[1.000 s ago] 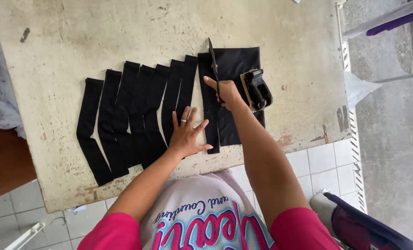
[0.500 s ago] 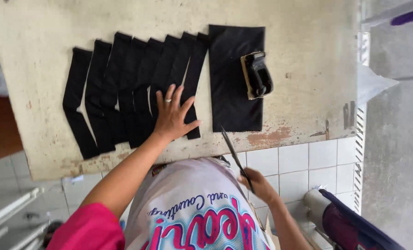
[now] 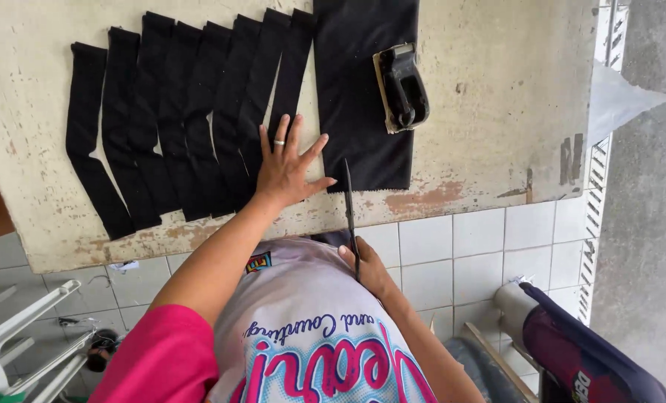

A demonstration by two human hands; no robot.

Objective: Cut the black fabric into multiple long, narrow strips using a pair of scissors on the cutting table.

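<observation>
Head view looked straight down on the worker. Nearest, the right hand point(image 3: 369, 270) sat close against the printed shirt, below the table edge, its fingers curled round the handles of a pair of scissors point(image 3: 349, 213). The closed blades pointed up and away, their tip just reaching the near edge of the wide black cloth point(image 3: 363, 97).

Further out, the left hand point(image 3: 284, 166) lay flat on the worn table point(image 3: 497, 112), fingers spread wide, a ring on one of them. It pressed on the near ends of the black fabric strips point(image 3: 176, 119), right where they met the wide cloth.

The strips lay side by side, overlapping, fanned off to the left. Beyond the hand, a dark handled iron-like weight point(image 3: 401, 88) rested on the wide cloth's right edge. White tiles point(image 3: 452, 246) ran under the table front.
</observation>
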